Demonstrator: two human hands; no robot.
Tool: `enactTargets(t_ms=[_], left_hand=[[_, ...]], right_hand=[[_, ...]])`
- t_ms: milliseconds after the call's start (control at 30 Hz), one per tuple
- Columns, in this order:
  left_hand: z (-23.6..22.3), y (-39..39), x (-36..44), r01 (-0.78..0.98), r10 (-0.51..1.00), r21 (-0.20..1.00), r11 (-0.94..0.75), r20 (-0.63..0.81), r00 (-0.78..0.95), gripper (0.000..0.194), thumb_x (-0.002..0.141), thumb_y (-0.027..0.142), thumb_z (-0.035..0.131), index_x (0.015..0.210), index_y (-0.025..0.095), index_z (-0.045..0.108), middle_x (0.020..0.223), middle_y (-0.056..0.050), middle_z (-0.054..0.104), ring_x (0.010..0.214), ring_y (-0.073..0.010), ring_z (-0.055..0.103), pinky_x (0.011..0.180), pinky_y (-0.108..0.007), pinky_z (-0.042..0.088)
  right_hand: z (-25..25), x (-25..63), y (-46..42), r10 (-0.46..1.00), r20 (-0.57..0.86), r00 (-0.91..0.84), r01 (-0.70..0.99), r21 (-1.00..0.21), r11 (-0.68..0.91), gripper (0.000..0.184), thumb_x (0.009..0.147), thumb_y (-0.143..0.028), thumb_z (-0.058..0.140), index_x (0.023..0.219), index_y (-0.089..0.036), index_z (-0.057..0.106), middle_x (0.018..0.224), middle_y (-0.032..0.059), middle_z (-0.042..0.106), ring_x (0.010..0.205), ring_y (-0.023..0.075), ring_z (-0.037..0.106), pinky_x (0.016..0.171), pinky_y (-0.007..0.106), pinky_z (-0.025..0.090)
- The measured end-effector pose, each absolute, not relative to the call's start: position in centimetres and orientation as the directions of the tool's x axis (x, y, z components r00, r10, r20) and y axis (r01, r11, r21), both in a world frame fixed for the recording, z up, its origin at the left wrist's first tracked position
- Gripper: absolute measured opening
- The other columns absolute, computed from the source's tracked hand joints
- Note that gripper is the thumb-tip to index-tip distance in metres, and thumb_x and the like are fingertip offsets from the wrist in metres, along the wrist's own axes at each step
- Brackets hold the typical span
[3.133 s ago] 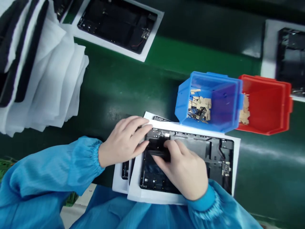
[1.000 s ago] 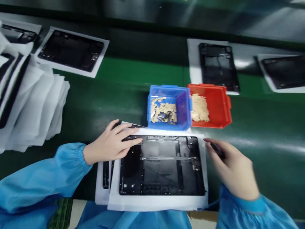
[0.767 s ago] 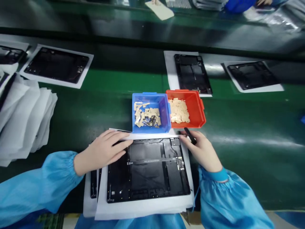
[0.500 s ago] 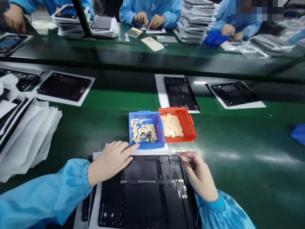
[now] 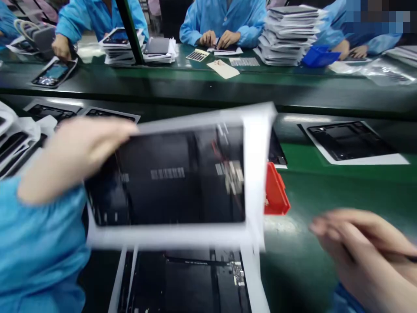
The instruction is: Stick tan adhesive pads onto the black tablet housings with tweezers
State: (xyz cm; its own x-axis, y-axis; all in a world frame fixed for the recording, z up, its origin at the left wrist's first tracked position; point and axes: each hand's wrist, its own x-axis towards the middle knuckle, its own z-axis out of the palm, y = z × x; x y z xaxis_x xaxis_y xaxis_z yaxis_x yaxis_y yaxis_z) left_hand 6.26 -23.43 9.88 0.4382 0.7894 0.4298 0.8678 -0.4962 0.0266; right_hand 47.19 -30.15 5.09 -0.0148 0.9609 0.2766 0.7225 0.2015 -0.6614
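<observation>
A glossy green worktop point(image 5: 339, 191) crosses the view; beyond it, on a far worktop point(image 5: 195, 84), a co-worker's hand point(image 5: 62, 47) touches a dark device at left, another co-worker in a blue smock point(image 5: 224, 19) sits mid-bench, and a tall stack point(image 5: 288, 37) of papery white layers stands beside a blue bin point(image 5: 321, 56). Nearer, at left, are limp white sheets and dark panels. The left hand's point(image 5: 78, 152) fingers grasp the upper left of a smooth, black, rectangular shell point(image 5: 169, 182) and its white backing sheet point(image 5: 256, 182), held tilted above a second black shell point(image 5: 189, 287). It partly hides a red plastic bin point(image 5: 276, 191). Farthest right, the blurred right hand point(image 5: 361, 252) has curled fingers; whether they hold anything, I cannot tell.
</observation>
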Motion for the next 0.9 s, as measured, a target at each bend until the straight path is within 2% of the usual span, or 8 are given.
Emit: enactTargets(t_ms=[33, 167, 300, 400, 633, 700, 800, 900], left_hand=[[10.8, -20.1, 5.1, 0.947, 0.856, 0.043, -0.32, 0.441, 0.269, 0.057, 0.094, 0.036, 0.009, 0.108, 0.012, 0.058, 0.097, 0.006, 0.053, 0.099, -0.0177, 0.057, 0.084, -0.039, 0.035], [10.2, -7.6, 2.9, 0.982, 0.915, 0.114, -0.148, 0.392, 0.093, 0.05, 0.097, 0.032, 0.023, 0.107, -0.006, 0.054, 0.099, -0.005, 0.056, 0.113, -0.0324, 0.052, 0.087, -0.046, 0.038], [5.8, -1.3, 3.5, 0.972, 0.959, 0.132, -0.194, 0.234, 0.16, 0.057, 0.097, 0.048, 0.024, 0.11, 0.003, 0.057, 0.112, -0.001, 0.063, 0.114, -0.0191, 0.054, 0.101, -0.039, 0.036], [3.3, 0.3, 4.4, 0.965, 0.961, 0.122, -0.231, 0.186, 0.207, 0.053, 0.097, 0.051, 0.027, 0.111, 0.01, 0.058, 0.104, 0.007, 0.066, 0.11, -0.0123, 0.053, 0.109, -0.043, 0.026], [0.0, 2.7, 4.9, 0.974, 0.946, 0.149, -0.17, 0.301, 0.119, 0.024, 0.095, 0.03, 0.047, 0.117, 0.023, 0.056, 0.107, 0.001, 0.061, 0.117, -0.0248, 0.042, 0.107, -0.069, -0.001], [-0.6, 2.3, 5.9, 0.969, 0.932, 0.211, -0.129, 0.359, 0.046, 0.035, 0.092, 0.024, 0.052, 0.127, 0.026, 0.048, 0.118, -0.003, 0.055, 0.118, -0.0279, 0.041, 0.107, -0.069, 0.008], [-1.0, -0.9, 8.7, 0.885, 0.912, 0.404, -0.231, 0.406, 0.052, 0.028, 0.088, 0.012, 0.051, 0.115, 0.018, 0.056, 0.114, -0.008, 0.058, 0.108, -0.0231, 0.053, 0.101, -0.046, 0.038], [-0.7, -7.3, 12.1, 0.682, 0.892, 0.613, -0.399, 0.432, 0.135, 0.024, 0.088, 0.01, 0.043, 0.102, 0.015, 0.061, 0.1, -0.004, 0.065, 0.094, -0.0148, 0.061, 0.089, -0.029, 0.048]], right_hand=[[5.2, 46.4, -28.8, 0.97, 0.241, -0.034, 0.711, -0.677, 0.193, 0.014, 0.088, -0.025, 0.049, 0.092, -0.032, 0.06, 0.077, 0.0046, 0.068, 0.07, 0.0207, 0.067, 0.054, 0.029, 0.053], [3.4, 40.7, -24.7, 0.928, 0.018, -0.371, 0.782, -0.533, 0.323, 0.032, 0.079, -0.008, 0.048, 0.103, -0.02, 0.064, 0.103, 0.0063, 0.068, 0.093, 0.0207, 0.066, 0.085, 0.035, 0.054], [1.3, 35.7, -23.3, 0.908, -0.191, -0.374, 0.912, -0.251, 0.323, 0.036, 0.078, 0.002, 0.043, 0.105, -0.011, 0.064, 0.101, 0.0142, 0.065, 0.083, 0.022, 0.068, 0.079, 0.037, 0.054], [1.0, 34.3, -22.9, 0.9, -0.185, -0.394, 0.91, -0.216, 0.354, 0.036, 0.077, 0.005, 0.042, 0.103, -0.011, 0.062, 0.096, 0.0131, 0.064, 0.076, 0.0203, 0.068, 0.069, 0.033, 0.054], [-0.4, 33.2, -23.5, 0.84, -0.397, -0.371, 0.925, -0.24, 0.295, 0.019, 0.085, -0.021, 0.056, 0.101, -0.015, 0.063, 0.092, 0.0103, 0.067, 0.081, 0.0242, 0.068, 0.068, 0.033, 0.053], [-1.1, 32.8, -23.9, 0.841, -0.413, -0.35, 0.933, -0.228, 0.277, 0.023, 0.085, -0.029, 0.058, 0.104, -0.017, 0.062, 0.092, 0.0099, 0.068, 0.082, 0.0275, 0.068, 0.067, 0.036, 0.053], [-1.6, 32.6, -24.2, 0.866, -0.391, -0.312, 0.947, -0.196, 0.253, 0.022, 0.085, -0.029, 0.058, 0.103, -0.017, 0.061, 0.091, 0.0099, 0.069, 0.081, 0.0306, 0.068, 0.065, 0.039, 0.053], [-1.6, 32.6, -24.3, 0.876, -0.378, -0.3, 0.951, -0.193, 0.242, 0.016, 0.085, -0.022, 0.055, 0.099, -0.018, 0.062, 0.087, 0.0095, 0.069, 0.08, 0.0304, 0.068, 0.065, 0.037, 0.051]])
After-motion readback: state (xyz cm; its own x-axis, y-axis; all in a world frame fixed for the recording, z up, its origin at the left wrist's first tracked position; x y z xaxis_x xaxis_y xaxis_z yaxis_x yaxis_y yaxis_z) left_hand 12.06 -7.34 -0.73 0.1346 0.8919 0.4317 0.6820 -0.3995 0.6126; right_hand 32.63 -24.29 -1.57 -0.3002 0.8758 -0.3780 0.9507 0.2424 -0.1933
